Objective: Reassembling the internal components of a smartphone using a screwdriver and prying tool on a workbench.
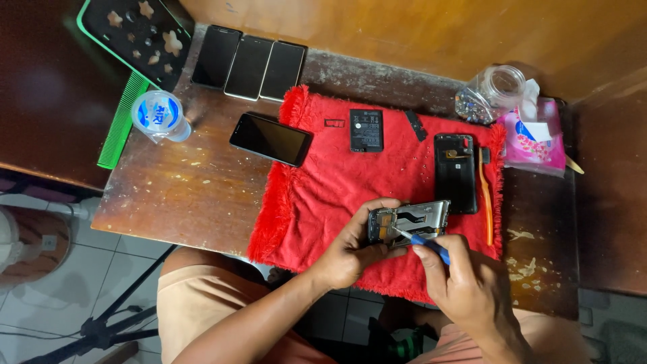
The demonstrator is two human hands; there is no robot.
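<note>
At the near edge of the red cloth (317, 195), an opened phone frame (410, 221) is gripped at its left end by the left hand (350, 253), thumb above and fingers curled beneath, so that it is raised slightly off the cloth. Just to the right, a blue-handled tool (428, 245) is pinched between the fingers of the right hand (472, 286), its pale tip resting inside the frame. The step is judged best done with the frame kept steady against the cloth and the tip worked shallowly and gently, so that nothing thin inside is scraped or torn. Further right, a black back cover (455, 172) and an orange pry stick (485, 195) lie alongside each other on the cloth. What the tip touches cannot be made out, as the parts are too small. The frame's underside is hidden by the fingers, and the right wrist is cut off by the lower edge.
</note>
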